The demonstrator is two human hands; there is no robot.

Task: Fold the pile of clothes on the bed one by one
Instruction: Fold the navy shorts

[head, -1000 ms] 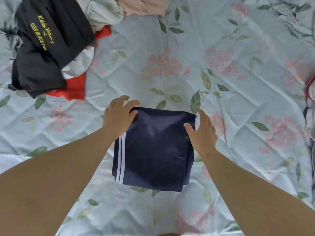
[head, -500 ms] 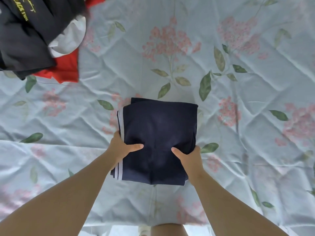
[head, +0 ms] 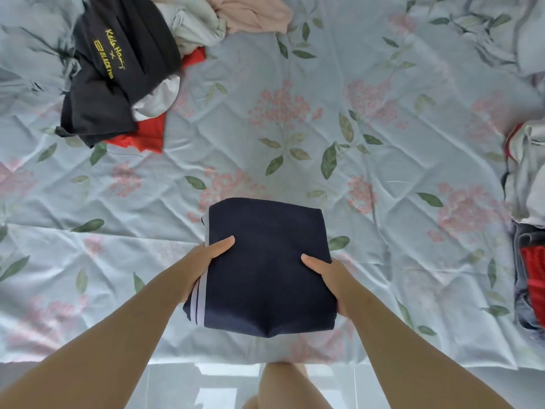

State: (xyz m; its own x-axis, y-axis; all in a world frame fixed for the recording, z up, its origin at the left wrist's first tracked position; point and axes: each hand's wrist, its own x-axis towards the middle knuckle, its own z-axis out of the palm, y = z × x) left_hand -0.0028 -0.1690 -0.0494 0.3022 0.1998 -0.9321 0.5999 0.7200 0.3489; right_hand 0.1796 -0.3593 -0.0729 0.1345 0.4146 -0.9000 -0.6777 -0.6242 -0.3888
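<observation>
Gripping the folded navy garment (head: 265, 276) from both sides, the person holds it as a compact rectangle over the near part of the bed (head: 383, 178), close to the mattress edge. Whether its underside touches the sheet cannot be told. Two white stripes (head: 200, 302) run down its left edge.

The left hand (head: 200, 261) clasps that striped side, with its thumb lying flat across the top of the cloth and its other fingers tucked out of sight underneath. The right hand (head: 334, 278) clasps the opposite side in the same way, thumb on top and fingers hidden below. Both bare forearms reach in from the bottom corners.

Beneath the garment spreads a pale blue quilted sheet (head: 73, 202) printed with pink blossoms and green leaves. At the far left sits the pile of clothes (head: 153, 93), well apart from the hands. A black top (head: 97, 93) with yellow lettering lies over a red piece (head: 144, 137) and a white one (head: 159, 98), with pale grey-green cloth (head: 194, 28) and pink cloth (head: 253, 13) behind them. More clothing (head: 528, 178) is heaped at the right edge, including something red (head: 533, 276). A bare leg (head: 283, 385) and light floor tiles (head: 177, 385) show below the bed's edge.
</observation>
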